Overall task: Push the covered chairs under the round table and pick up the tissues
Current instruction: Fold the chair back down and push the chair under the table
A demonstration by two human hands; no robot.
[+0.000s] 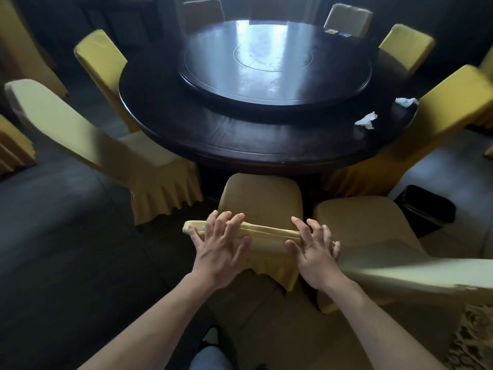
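A yellow-covered chair [262, 198] stands right in front of me, its seat front at the edge of the dark round table [186, 134]. My left hand [218, 247] and my right hand [314, 249] lie flat on the top of its backrest, fingers spread, gripping nothing. Two crumpled white tissues lie on the table's right side: one tissue [366, 120] nearer me, a second tissue [405, 102] by the rim. Another covered chair [373, 231] stands to the right of mine, its backrest passing under my right wrist.
More yellow-covered chairs ring the table, one at the left [106, 148] and one at the right [437, 113] standing out from it. A dark lazy Susan [274, 62] sits on the table's middle. A black bin [424, 209] stands on the floor at the right.
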